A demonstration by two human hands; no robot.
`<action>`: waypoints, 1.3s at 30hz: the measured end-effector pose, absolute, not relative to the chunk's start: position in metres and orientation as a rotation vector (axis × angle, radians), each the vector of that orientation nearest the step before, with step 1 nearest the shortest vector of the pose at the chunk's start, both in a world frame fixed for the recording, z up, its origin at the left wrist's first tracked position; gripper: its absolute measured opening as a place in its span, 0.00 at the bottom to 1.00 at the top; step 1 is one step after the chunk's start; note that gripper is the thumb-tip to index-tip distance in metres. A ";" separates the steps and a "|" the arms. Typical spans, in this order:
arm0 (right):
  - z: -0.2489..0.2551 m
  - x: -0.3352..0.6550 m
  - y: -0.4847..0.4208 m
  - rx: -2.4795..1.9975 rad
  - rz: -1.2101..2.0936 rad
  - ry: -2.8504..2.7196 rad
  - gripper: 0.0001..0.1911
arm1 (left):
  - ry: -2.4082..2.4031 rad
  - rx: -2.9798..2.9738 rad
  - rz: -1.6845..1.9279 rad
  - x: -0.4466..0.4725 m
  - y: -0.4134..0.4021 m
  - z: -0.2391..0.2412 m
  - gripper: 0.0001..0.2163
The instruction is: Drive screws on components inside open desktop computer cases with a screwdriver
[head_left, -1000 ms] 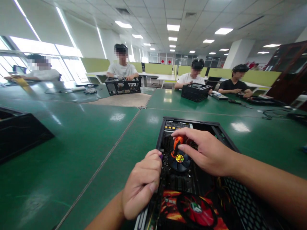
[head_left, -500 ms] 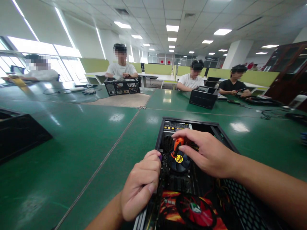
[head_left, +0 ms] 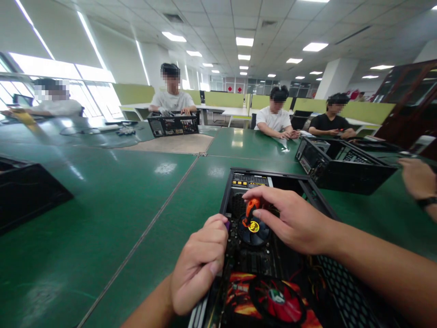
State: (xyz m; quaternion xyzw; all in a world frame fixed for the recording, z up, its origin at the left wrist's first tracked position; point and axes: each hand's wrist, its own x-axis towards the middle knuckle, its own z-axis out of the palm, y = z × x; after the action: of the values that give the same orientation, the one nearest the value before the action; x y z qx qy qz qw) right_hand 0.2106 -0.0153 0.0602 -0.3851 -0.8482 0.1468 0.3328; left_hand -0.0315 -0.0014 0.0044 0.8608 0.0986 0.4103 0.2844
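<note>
An open black computer case [head_left: 309, 176] lies on its side in front of me. My left hand [head_left: 201, 264] is wrapped round its left edge, with a bit of purple showing at the fingertips. Between the thumb and fingers of my right hand [head_left: 290, 218] is a screwdriver [head_left: 253, 207] with an orange and black handle, tilted slightly. Its lower end is by the black cooler fan [head_left: 262, 234] with a yellow label; the tip is hidden. Nearer to me sits a graphics card [head_left: 239, 296] with a red fan and flame pattern.
Another computer case [head_left: 355, 171] stands on the green table [head_left: 136, 191] just beyond mine, to the right. A person's hand [head_left: 418, 180] is beside it. A black case [head_left: 30, 196] lies at left. Several people sit across the table, one behind a case [head_left: 174, 125].
The case at the back right has come nearer and further right, and another person's hand has appeared at the right edge. My hands and the screwdriver have barely moved.
</note>
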 end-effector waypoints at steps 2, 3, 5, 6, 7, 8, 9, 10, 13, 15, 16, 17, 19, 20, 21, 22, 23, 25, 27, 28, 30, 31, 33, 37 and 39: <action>0.060 0.210 -0.015 -1.007 0.395 -2.212 0.16 | 0.265 2.303 1.100 -0.032 -0.002 0.004 0.20; 0.060 0.210 -0.014 -1.008 0.395 -2.211 0.16 | 0.267 2.303 1.097 -0.032 -0.002 0.004 0.20; 0.059 0.209 -0.012 -1.006 0.375 -2.213 0.16 | 0.271 2.300 1.095 -0.032 -0.001 0.004 0.20; 0.059 0.208 -0.011 -1.008 0.356 -2.215 0.15 | 0.265 2.298 1.097 -0.032 -0.001 0.004 0.19; 0.059 0.208 -0.009 -1.019 0.337 -2.221 0.14 | 0.254 2.298 1.100 -0.032 -0.001 0.004 0.19; 0.059 0.207 -0.008 -1.038 0.318 -2.224 0.11 | 0.244 2.302 1.102 -0.032 0.000 0.004 0.19; 0.059 0.206 -0.006 -1.064 0.300 -2.225 0.08 | 0.235 2.306 1.105 -0.032 0.000 0.004 0.19; 0.059 0.204 -0.005 -1.088 0.281 -2.225 0.08 | 0.231 2.311 1.106 -0.032 0.001 0.004 0.19; 0.059 0.202 -0.002 -1.086 0.256 -2.239 0.09 | 0.243 2.319 1.106 -0.033 0.001 0.004 0.20; 0.058 0.201 -0.002 -1.032 0.285 -2.273 0.14 | 0.248 2.315 1.113 -0.032 0.001 0.003 0.20; 0.057 0.200 -0.002 -1.009 0.310 -2.293 0.19 | 0.246 2.309 1.115 -0.032 0.000 0.002 0.20; 0.056 0.200 -0.002 -0.991 0.336 -2.310 0.23 | 0.244 2.304 1.119 -0.031 0.001 0.002 0.20; 0.053 0.198 -0.001 -0.973 0.368 -2.325 0.26 | 0.238 2.301 1.128 -0.030 0.001 0.001 0.19; 0.053 0.196 -0.001 -0.967 0.376 -2.324 0.25 | 0.234 2.308 1.129 -0.030 0.002 0.001 0.19; 0.054 0.196 -0.001 -0.959 0.382 -2.318 0.23 | 0.228 2.322 1.126 -0.031 0.003 0.002 0.19; 0.057 0.197 -0.001 -0.948 0.379 -2.304 0.20 | 0.227 2.346 1.111 -0.033 0.005 0.004 0.19; 0.063 0.200 -0.001 -0.944 0.365 -2.271 0.17 | 0.231 2.381 1.077 -0.035 0.006 0.008 0.19; 0.077 0.217 -0.003 -0.956 0.337 -2.069 0.14 | 0.281 2.470 0.932 -0.040 0.007 0.022 0.18; 0.091 0.250 -0.008 -0.958 0.334 -1.681 0.14 | 0.403 2.555 0.747 -0.041 0.004 0.045 0.13; 0.094 0.272 -0.012 -0.943 0.335 -1.475 0.14 | 0.469 2.586 0.665 -0.037 -0.001 0.058 0.08; 0.087 0.319 -0.020 -0.907 0.342 -1.171 0.12 | 0.510 2.636 0.525 -0.019 -0.014 0.084 0.15; 0.076 0.340 -0.024 -0.903 0.345 -1.067 0.11 | 0.453 2.669 0.456 -0.004 -0.022 0.095 0.22; 0.041 0.372 -0.029 -0.962 0.410 -0.961 0.12 | 0.158 2.774 0.291 0.037 -0.039 0.110 0.25; -0.046 0.381 -0.030 -1.113 0.483 -0.927 0.14 | -0.474 3.011 0.033 0.126 -0.060 0.103 0.21; -0.076 0.373 -0.028 -1.197 0.502 -0.951 0.13 | -0.548 3.040 -0.048 0.157 -0.064 0.086 0.13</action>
State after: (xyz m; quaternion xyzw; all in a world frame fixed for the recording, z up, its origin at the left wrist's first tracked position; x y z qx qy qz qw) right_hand 0.3725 -0.0276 -0.0759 -0.5358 -0.4261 0.2249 0.6934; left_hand 0.1575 -0.0639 0.0857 0.9837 -0.1774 -0.0155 0.0261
